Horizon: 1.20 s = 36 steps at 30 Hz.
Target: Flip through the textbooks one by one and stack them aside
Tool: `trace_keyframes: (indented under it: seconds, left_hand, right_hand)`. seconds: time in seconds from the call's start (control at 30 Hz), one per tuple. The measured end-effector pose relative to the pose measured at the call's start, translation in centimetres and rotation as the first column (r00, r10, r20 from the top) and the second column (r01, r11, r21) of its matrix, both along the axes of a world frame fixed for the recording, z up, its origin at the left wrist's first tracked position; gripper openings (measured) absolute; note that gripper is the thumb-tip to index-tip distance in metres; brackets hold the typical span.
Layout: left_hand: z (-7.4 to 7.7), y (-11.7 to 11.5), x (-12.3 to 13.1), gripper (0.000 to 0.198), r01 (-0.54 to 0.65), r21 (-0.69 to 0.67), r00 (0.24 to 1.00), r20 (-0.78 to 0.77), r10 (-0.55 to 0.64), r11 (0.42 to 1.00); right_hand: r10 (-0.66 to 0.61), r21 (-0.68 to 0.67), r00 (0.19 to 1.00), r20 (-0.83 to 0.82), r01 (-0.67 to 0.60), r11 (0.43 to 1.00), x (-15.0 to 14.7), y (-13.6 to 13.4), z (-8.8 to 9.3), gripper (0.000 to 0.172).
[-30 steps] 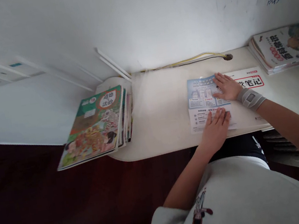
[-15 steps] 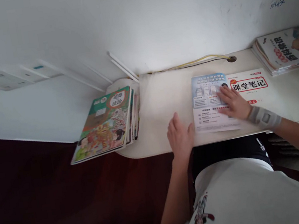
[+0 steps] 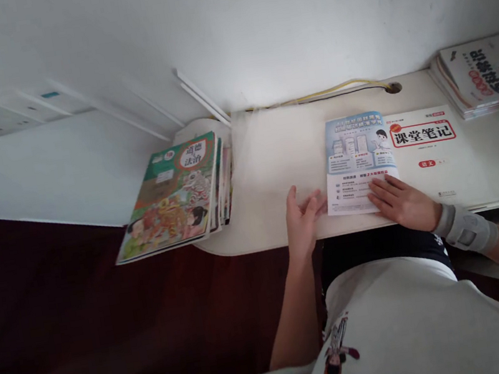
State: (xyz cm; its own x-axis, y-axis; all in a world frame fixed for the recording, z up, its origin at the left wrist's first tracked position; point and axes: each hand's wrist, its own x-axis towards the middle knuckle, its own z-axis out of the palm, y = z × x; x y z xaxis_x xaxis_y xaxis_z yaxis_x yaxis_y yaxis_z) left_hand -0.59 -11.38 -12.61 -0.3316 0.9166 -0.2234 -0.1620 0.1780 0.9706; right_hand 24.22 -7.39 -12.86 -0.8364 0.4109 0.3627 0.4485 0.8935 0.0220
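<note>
An open booklet [image 3: 357, 151] lies on the white desk near its front edge, its left side a blue-and-white printed page. Its right side, a white cover with large black characters in a red frame [image 3: 423, 133], lies beside that page. My right hand [image 3: 401, 202], with a grey band at the wrist, rests flat across the lower part of the booklet, fingers stretched to the left. Beside the page's lower left edge is my left hand [image 3: 303, 219], fingers apart and thumb side up. I see nothing held in it.
At the desk's left end is a stack of books [image 3: 170, 193] with a green-and-orange cover, jutting past the edge. Another stack [image 3: 491, 73] lies at the back right. A yellow cable [image 3: 342, 85] runs along the wall to a round hole [image 3: 393, 87].
My right hand has slid down the booklet toward the desk's front edge. My left hand has turned, its fingers now pointing toward the page. The view has shifted slightly.
</note>
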Motion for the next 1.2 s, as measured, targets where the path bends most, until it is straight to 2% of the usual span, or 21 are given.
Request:
trace_keyframes:
  seconds: [0.13, 0.23, 0.33, 0.4, 0.47, 0.53, 0.57, 0.63, 0.8, 0.93, 1.03, 1.13, 1.2]
  left_hand:
    - [0.1, 0.2, 0.0, 0.072, 0.023, -0.069, 0.995, 0.097, -0.016, 0.997]
    - [0.0, 0.0, -0.1, 0.076, 0.023, -0.068, 0.997, 0.075, -0.017, 0.997]
    - [-0.1, -0.1, -0.8, 0.081, 0.086, -0.053, 0.995, -0.04, -0.088, 0.995]
    - [0.1, -0.2, -1.7, 0.082, 0.114, -0.015, 0.965, -0.234, -0.114, 0.993]
    - [0.4, -0.2, -2.8, 0.067, 0.144, 0.027, 0.851, -0.514, -0.11, 0.989]
    - [0.8, -0.1, -3.5, 0.034, 0.217, 0.029, 0.683, -0.719, -0.131, 0.976]
    - [1.0, 0.0, -3.8, 0.021, 0.264, 0.011, 0.62, -0.768, -0.161, 0.964]
    - [1.2, 0.3, -3.8, 0.017, 0.343, -0.04, 0.567, -0.788, -0.241, 0.939]
    - [1.0, 1.0, -2.7, 0.021, 0.353, -0.166, 0.561, -0.75, -0.35, 0.921]
    - [1.1, 1.1, -1.6, 0.015, 0.371, -0.219, 0.539, -0.74, -0.402, 0.902]
    - [1.3, 0.9, -1.2, 0.014, 0.383, -0.212, 0.562, -0.719, -0.409, 0.899]
    - [1.5, 0.8, -1.2, 0.015, 0.363, -0.18, 0.636, -0.669, -0.384, 0.914]
    - [1.6, 0.8, -1.4, 0.016, 0.344, -0.165, 0.684, -0.631, -0.367, 0.924]
  right_hand:
    - [0.068, -0.012, 0.996, -0.056, -0.069, 0.998, 0.1, -0.2, -0.3, 0.031]
    - [0.074, -0.041, 0.991, -0.109, -0.079, 0.996, 0.3, -0.1, -0.5, 0.032]
    - [0.066, -0.069, 0.987, -0.15, -0.077, 0.995, 0.3, 0.0, -0.6, 0.032]
    - [0.068, -0.063, 0.983, -0.17, -0.079, 0.995, 0.2, 0.0, -0.6, 0.032]
    - [0.072, -0.064, 0.983, -0.168, -0.084, 0.994, 0.1, 0.0, -0.5, 0.031]
    - [0.081, -0.082, 0.985, -0.149, -0.094, 0.992, 0.1, 0.0, -0.4, 0.032]
    - [0.085, -0.086, 0.987, -0.139, -0.097, 0.992, 0.1, -0.1, -0.4, 0.032]
    - [0.099, -0.063, 0.988, -0.114, -0.107, 0.992, 0.2, -0.3, -0.2, 0.031]
    - [0.138, 0.025, 0.986, -0.099, -0.136, 0.99, 0.5, -1.1, 0.1, 0.031]
    - [0.137, -0.123, 0.978, -0.16, -0.158, 0.98, 0.8, -0.9, 0.6, 0.044]
    - [-0.013, -0.308, 0.972, -0.236, -0.062, 0.949, 1.8, 0.7, 0.8, 0.065]
    - [-0.207, -0.449, 0.939, -0.275, 0.064, 0.891, 3.5, 2.8, 0.4, 0.061]
    - [-0.296, -0.452, 0.928, -0.227, 0.168, 0.876, 4.4, 3.7, 0.0, 0.06]
